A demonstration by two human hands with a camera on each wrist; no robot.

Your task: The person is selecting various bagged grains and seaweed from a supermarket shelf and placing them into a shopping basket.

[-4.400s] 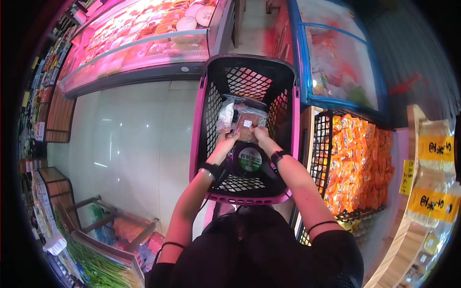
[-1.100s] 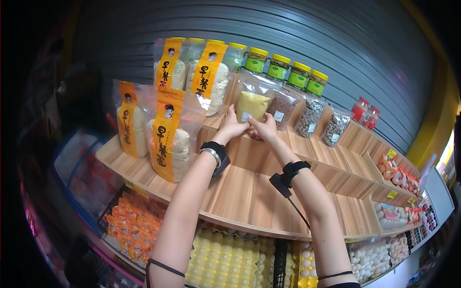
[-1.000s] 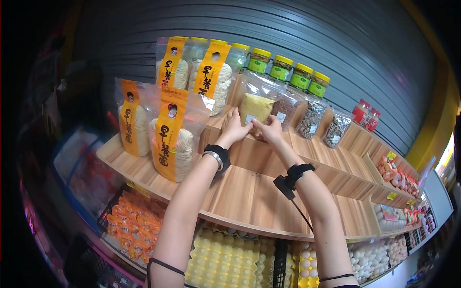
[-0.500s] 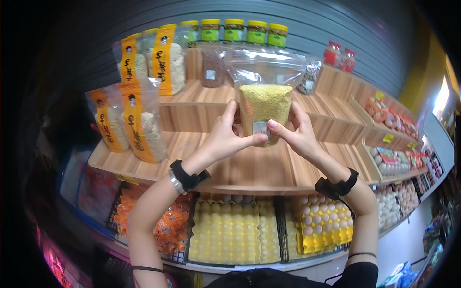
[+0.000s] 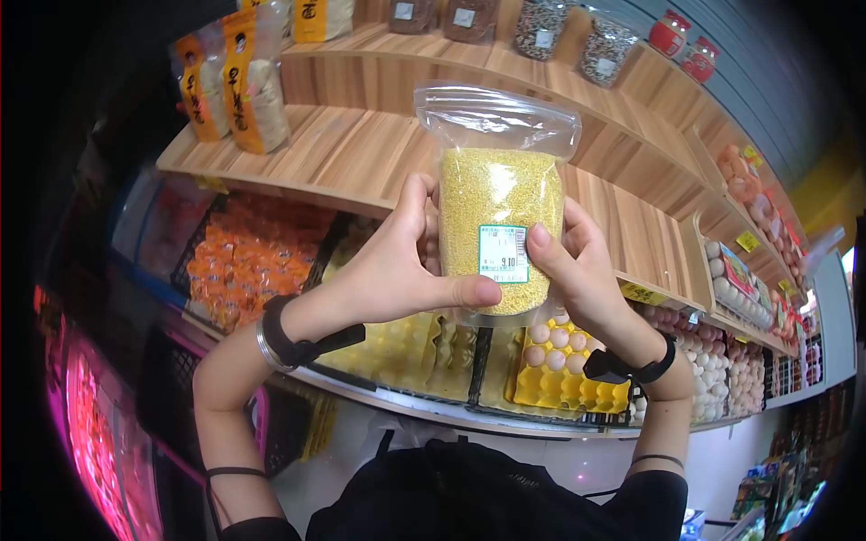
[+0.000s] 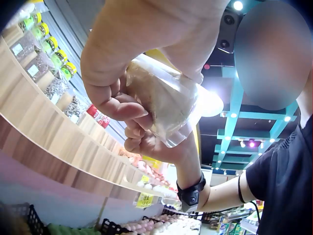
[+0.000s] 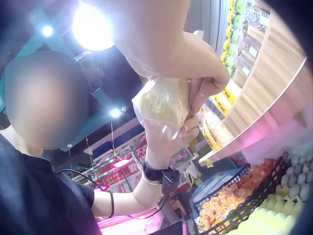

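A clear zip bag of millet [image 5: 501, 185], small yellow grains with a white price label [image 5: 502, 253] low on its front, is held upright before me, off the shelf. My left hand [image 5: 397, 257] grips its left side, thumb across the lower front near the label. On the other side my right hand [image 5: 591, 270] holds it, thumb at the label's right edge and fingers behind. In the left wrist view the bag's underside [image 6: 164, 98] shows between both hands. The right wrist view also shows fingers curled round the bag [image 7: 164, 104].
A stepped wooden shelf [image 5: 352, 162] stands ahead, with noodle packets [image 5: 248, 95] on the left and bags of dark grain [image 5: 538, 27] on the upper step. Below are orange packets [image 5: 253, 261] and a yellow egg tray [image 5: 564, 388]. Red-lidded jars [image 5: 669, 34] stand at upper right.
Earlier both hands were down in a pink-rimmed shopping basket with a bag of brown grain. They then took the millet bag off the upper shelf and drew it closer; the view has tilted down.
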